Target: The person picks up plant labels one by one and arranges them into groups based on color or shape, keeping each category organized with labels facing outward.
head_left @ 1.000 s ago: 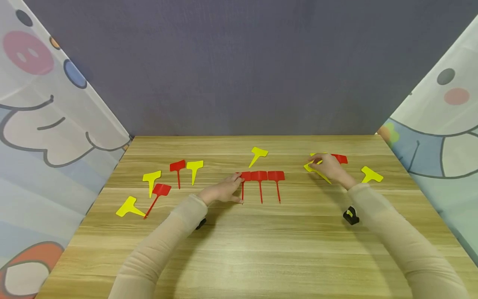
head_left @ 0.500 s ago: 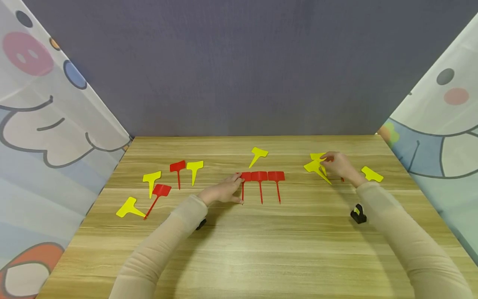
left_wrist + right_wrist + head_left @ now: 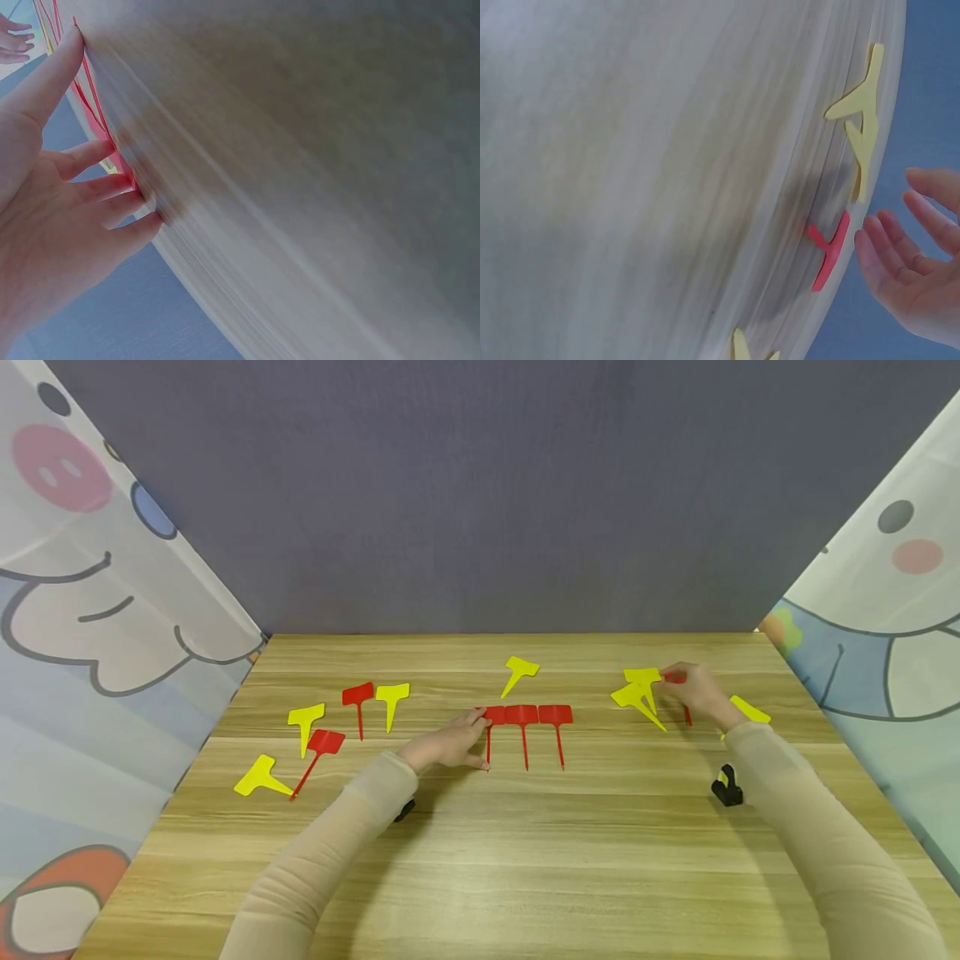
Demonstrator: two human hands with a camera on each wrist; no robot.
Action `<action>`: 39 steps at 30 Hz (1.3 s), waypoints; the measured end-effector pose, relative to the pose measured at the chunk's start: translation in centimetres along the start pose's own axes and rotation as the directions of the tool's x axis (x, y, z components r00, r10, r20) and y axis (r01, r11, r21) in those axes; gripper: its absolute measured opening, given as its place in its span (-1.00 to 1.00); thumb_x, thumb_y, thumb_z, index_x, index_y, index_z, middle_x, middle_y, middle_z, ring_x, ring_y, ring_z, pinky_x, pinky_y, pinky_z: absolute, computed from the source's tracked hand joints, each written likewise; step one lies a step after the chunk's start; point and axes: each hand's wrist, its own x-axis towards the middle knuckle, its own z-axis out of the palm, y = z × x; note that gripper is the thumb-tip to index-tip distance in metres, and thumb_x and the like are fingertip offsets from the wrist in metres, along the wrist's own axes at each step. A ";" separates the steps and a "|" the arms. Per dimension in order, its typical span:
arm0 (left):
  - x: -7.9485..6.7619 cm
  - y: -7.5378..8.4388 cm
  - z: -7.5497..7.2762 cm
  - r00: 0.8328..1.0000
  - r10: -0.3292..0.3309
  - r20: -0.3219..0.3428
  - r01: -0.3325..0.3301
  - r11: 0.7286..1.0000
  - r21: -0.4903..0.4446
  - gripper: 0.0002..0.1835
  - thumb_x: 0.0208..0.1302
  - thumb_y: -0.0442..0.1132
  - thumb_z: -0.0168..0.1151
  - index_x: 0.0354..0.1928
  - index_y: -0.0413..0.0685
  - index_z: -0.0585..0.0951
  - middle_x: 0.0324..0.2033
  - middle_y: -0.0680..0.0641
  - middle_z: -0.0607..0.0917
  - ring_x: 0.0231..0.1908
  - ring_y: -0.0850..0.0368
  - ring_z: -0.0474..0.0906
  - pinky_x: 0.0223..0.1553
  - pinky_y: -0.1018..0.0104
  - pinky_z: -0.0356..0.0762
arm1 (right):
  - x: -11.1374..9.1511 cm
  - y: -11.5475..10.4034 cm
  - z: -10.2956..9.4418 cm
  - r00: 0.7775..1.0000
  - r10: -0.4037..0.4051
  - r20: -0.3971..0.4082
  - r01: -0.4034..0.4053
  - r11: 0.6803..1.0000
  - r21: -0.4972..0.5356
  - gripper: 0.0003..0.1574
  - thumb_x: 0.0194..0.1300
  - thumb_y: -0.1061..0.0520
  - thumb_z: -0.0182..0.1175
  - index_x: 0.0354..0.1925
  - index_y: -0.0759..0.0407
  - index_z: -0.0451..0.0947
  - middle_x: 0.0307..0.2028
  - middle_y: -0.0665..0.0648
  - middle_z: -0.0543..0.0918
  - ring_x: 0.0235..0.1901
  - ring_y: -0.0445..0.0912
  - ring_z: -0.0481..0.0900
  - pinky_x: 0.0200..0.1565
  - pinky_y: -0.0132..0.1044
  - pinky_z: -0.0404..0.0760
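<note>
Three red T-shaped plant labels stand in a row mid-table, heads side by side and stems toward me. My left hand point(image 3: 447, 743) rests at the leftmost red label point(image 3: 496, 714), fingertips on its head and thumb by its stem tip. Beside it lie the middle red label point(image 3: 521, 715) and the right one point(image 3: 556, 714). My right hand point(image 3: 692, 687) hovers close over another red label point(image 3: 830, 251), fingers loosely bent and holding nothing in the right wrist view; the hand partly hides that label in the head view. Just left of it, two yellow labels point(image 3: 628, 695) overlap.
One yellow label point(image 3: 750, 708) lies right of my right wrist, partly covered by the sleeve. Another yellow label point(image 3: 519, 670) lies behind the row. At left are several yellow and red labels point(image 3: 326, 742). A grey wall point(image 3: 510, 510) borders the table's point(image 3: 525, 860) far edge.
My right hand has moved right, from over the overlapping yellow labels to the red label beside them. The left hand has stayed in place on the row.
</note>
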 end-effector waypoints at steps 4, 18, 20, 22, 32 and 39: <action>0.0 0.1 0.0 1.000 0.000 0.001 0.000 1.000 0.006 -0.12 0.10 0.06 0.16 0.30 -0.32 0.03 0.34 -0.24 -0.17 0.32 -0.12 -0.25 0.28 0.07 -0.16 | 0.1 0.5 -0.1 1.000 0.023 0.005 -0.023 1.000 -0.005 -0.41 0.23 0.07 0.09 0.02 0.55 0.32 -0.09 0.50 0.42 -0.11 0.27 0.39 -0.08 0.08 0.39; -0.2 0.3 -0.1 1.000 0.005 0.000 -0.005 1.000 0.014 -0.12 0.11 0.07 0.15 0.30 -0.32 0.04 0.33 -0.25 -0.16 0.31 -0.14 -0.23 0.28 0.06 -0.15 | 0.5 1.8 -0.6 0.997 0.008 -0.072 -0.014 0.997 -0.080 -0.46 0.14 0.21 0.13 -0.01 0.59 0.30 -0.17 0.60 0.42 -0.28 0.25 0.46 -0.30 -0.11 0.45; -0.2 0.3 -0.1 1.000 0.006 -0.002 -0.006 1.000 0.016 -0.12 0.11 0.07 0.15 0.30 -0.32 0.04 0.33 -0.25 -0.15 0.31 -0.14 -0.23 0.28 0.06 -0.14 | 0.6 2.0 -0.6 0.997 0.019 -0.074 -0.025 0.996 -0.088 -0.45 0.15 0.21 0.12 0.01 0.59 0.28 -0.13 0.62 0.39 -0.25 0.27 0.44 -0.25 -0.04 0.44; -0.2 0.3 -0.1 1.000 0.006 -0.004 -0.006 1.000 0.015 -0.12 0.11 0.07 0.15 0.30 -0.31 0.04 0.33 -0.25 -0.15 0.31 -0.14 -0.22 0.27 0.06 -0.14 | 0.7 2.1 -0.6 0.997 0.032 -0.072 -0.039 0.995 -0.089 -0.45 0.16 0.21 0.11 0.02 0.58 0.27 -0.08 0.63 0.35 -0.21 0.29 0.41 -0.19 0.04 0.41; 0.1 0.1 -0.1 1.000 0.000 0.010 0.000 1.000 -0.002 -0.12 0.11 0.07 0.15 0.30 -0.30 0.03 0.34 -0.23 -0.17 0.32 -0.10 -0.26 0.28 0.09 -0.17 | 0.9 3.0 -0.9 0.998 0.026 -0.052 -0.030 0.995 -0.095 -0.40 0.16 0.19 0.11 0.04 0.61 0.24 -0.10 0.65 0.36 -0.33 0.26 0.46 -0.27 -0.04 0.46; 0.2 -0.2 0.1 1.000 0.018 0.001 -0.018 1.000 -0.026 -0.06 0.06 0.17 0.13 0.30 -0.32 0.03 0.34 -0.23 -0.19 0.32 -0.11 -0.27 0.28 0.08 -0.19 | 1.3 3.4 -0.9 0.998 0.053 -0.021 -0.055 0.992 -0.112 -0.34 0.19 0.13 0.09 0.08 0.61 0.18 -0.11 0.65 0.33 -0.18 0.31 0.36 -0.21 0.03 0.42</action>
